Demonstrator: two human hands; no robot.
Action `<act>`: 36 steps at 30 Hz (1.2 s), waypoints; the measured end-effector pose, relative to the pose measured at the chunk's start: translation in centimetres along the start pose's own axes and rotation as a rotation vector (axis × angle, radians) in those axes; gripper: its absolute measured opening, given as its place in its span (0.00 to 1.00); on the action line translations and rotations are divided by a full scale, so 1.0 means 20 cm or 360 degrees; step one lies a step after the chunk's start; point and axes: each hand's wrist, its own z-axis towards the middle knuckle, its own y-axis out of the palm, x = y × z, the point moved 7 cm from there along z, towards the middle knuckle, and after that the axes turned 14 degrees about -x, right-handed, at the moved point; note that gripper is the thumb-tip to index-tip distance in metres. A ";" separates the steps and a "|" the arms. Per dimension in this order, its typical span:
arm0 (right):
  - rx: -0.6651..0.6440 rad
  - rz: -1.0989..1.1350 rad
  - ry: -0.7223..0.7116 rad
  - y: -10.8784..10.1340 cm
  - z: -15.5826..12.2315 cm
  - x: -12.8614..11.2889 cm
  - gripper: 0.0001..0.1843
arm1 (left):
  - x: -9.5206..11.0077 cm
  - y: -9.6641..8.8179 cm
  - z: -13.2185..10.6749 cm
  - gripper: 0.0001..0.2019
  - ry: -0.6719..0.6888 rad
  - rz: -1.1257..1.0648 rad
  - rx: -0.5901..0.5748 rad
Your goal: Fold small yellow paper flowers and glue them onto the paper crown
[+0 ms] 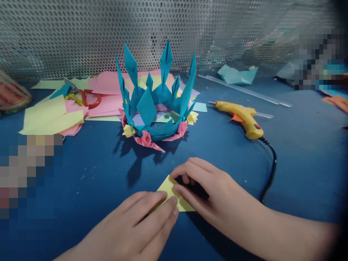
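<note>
A small piece of yellow paper [186, 206], apparently folded with a slanting edge, lies on the blue table in front of me. My left hand [146, 217] holds it down, with the fingertips pressed on its left part. At its upper corner, my right hand [209, 185] has the paper between thumb and forefinger, the other fingers curled. Much of the sheet is hidden under my fingers. Beyond my hands stands a blue folded-paper crown [147, 110] with tall points. Pink paper pieces [147, 140] and yellow paper flowers [128, 131] sit round its base.
A yellow glue gun [239, 116] lies at the right, its black cord [273, 163] running toward my right forearm. Clear glue sticks [244, 90] lie behind it. Red-handled scissors [92, 98] rest among pastel sheets [46, 114]. A perforated metal screen [95, 36] borders the back.
</note>
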 end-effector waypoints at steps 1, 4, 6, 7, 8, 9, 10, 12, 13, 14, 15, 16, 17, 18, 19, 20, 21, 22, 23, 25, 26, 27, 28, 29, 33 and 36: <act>0.0004 0.0003 -0.0001 0.00 0.00 0.00 0.08 | 0.01 0.02 0.00 0.15 0.0017 -0.0003 -0.0066; 0.0019 -0.0014 -0.0008 0.00 0.00 0.00 0.09 | 0.03 0.04 0.00 0.18 0.0053 0.0048 -0.0205; 0.0027 -0.0037 -0.0024 -0.01 0.00 -0.01 0.09 | 0.04 0.05 -0.01 0.18 0.0063 0.0123 -0.0215; 0.0028 -0.0050 -0.0032 -0.01 0.00 -0.01 0.09 | 0.05 0.04 -0.01 0.18 0.0080 0.0176 -0.0198; 0.0028 -0.0065 -0.0042 -0.01 0.00 -0.01 0.09 | 0.06 0.05 -0.01 0.17 0.0096 0.0221 -0.0201; 0.0025 -0.0085 -0.0051 -0.02 0.01 -0.02 0.09 | 0.07 0.05 -0.01 0.17 0.0109 0.0246 -0.0208; 0.0021 -0.0110 -0.0054 -0.02 0.01 -0.02 0.09 | 0.07 0.05 -0.01 0.16 0.0122 0.0253 -0.0212; 0.0014 -0.0166 -0.0062 -0.01 0.01 -0.03 0.08 | 0.07 0.05 -0.01 0.17 0.0144 0.0235 -0.0211; 0.0012 -0.0196 -0.0062 -0.01 0.01 -0.03 0.08 | 0.07 0.04 0.00 0.18 0.0157 0.0221 -0.0195; 0.0007 -0.0225 -0.0057 -0.01 0.02 -0.03 0.07 | 0.07 0.04 0.00 0.18 0.0154 0.0218 -0.0186; 0.0002 -0.0251 -0.0049 0.00 0.01 -0.03 0.07 | 0.06 0.03 0.01 0.19 0.0151 0.0215 -0.0141; 0.0000 -0.0264 -0.0043 0.00 0.01 -0.03 0.07 | 0.06 0.03 0.01 0.20 0.0140 0.0202 -0.0156; 0.0003 -0.0251 -0.0042 0.00 0.01 -0.03 0.07 | 0.06 0.03 0.01 0.20 0.0129 0.0193 -0.0164; 0.0012 -0.0215 -0.0043 0.00 0.00 -0.03 0.07 | 0.06 0.03 0.00 0.20 0.0128 0.0191 -0.0148; 0.0023 -0.0170 -0.0047 0.00 0.00 -0.03 0.08 | 0.06 0.04 0.00 0.19 0.0119 0.0183 -0.0156; 0.0040 -0.0117 -0.0050 -0.01 0.00 -0.02 0.08 | 0.06 0.03 -0.01 0.19 0.0110 0.0185 -0.0146; 0.0050 -0.0078 -0.0049 -0.02 -0.01 -0.02 0.09 | 0.06 0.03 -0.01 0.19 0.0103 0.0183 -0.0137; 0.0053 -0.0038 -0.0045 -0.03 -0.01 -0.01 0.10 | 0.07 0.03 -0.02 0.18 0.0094 0.0180 -0.0143; 0.0043 -0.0002 -0.0031 -0.04 -0.01 0.00 0.10 | 0.07 0.03 -0.02 0.18 0.0094 0.0178 -0.0130; 0.0007 0.0075 0.0025 -0.05 -0.01 0.02 0.07 | 0.07 0.02 -0.02 0.18 0.0079 0.0163 -0.0120; -0.0020 0.0118 0.0057 -0.06 -0.01 0.03 0.05 | 0.07 0.02 -0.02 0.18 0.0071 0.0154 -0.0127; -0.0056 0.0156 0.0081 -0.06 -0.01 0.04 0.05 | 0.07 0.03 -0.01 0.18 0.0067 0.0149 -0.0122; -0.0095 0.0183 0.0092 -0.06 -0.01 0.04 0.06 | 0.07 0.03 -0.01 0.18 0.0065 0.0147 -0.0114; -0.0126 0.0205 0.0093 -0.06 0.00 0.05 0.07 | 0.06 0.03 0.00 0.19 0.0066 0.0146 -0.0115; -0.0114 0.0184 0.0062 -0.06 0.00 0.05 0.10 | 0.06 0.04 0.01 0.18 0.0058 0.0115 -0.0154; -0.0092 0.0159 0.0028 -0.06 0.00 0.04 0.10 | 0.05 0.03 0.00 0.18 0.0048 0.0073 -0.0185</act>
